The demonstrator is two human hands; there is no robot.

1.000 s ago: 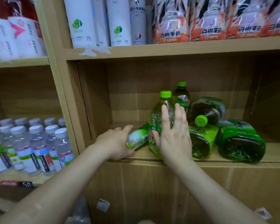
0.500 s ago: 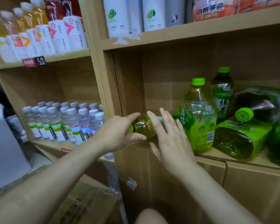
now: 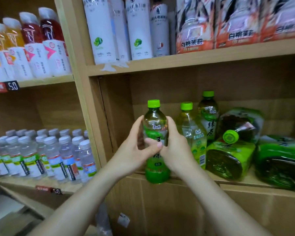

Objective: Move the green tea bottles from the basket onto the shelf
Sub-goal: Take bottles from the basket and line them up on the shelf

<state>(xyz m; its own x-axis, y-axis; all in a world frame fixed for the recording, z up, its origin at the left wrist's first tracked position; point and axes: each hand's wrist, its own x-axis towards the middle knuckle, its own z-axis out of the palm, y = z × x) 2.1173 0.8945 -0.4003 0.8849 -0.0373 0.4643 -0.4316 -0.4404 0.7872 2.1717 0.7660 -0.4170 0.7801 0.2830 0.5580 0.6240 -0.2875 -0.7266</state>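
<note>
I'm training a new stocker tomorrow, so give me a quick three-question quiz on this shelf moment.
1. True or false: the left hand and the right hand both grip the green tea bottle.
2. The held bottle is: A lying flat, B upright, C upside down.
3. How many loose standing bottles are on the shelf to its right?
Key: 1 true; 2 B; 3 two.
</note>
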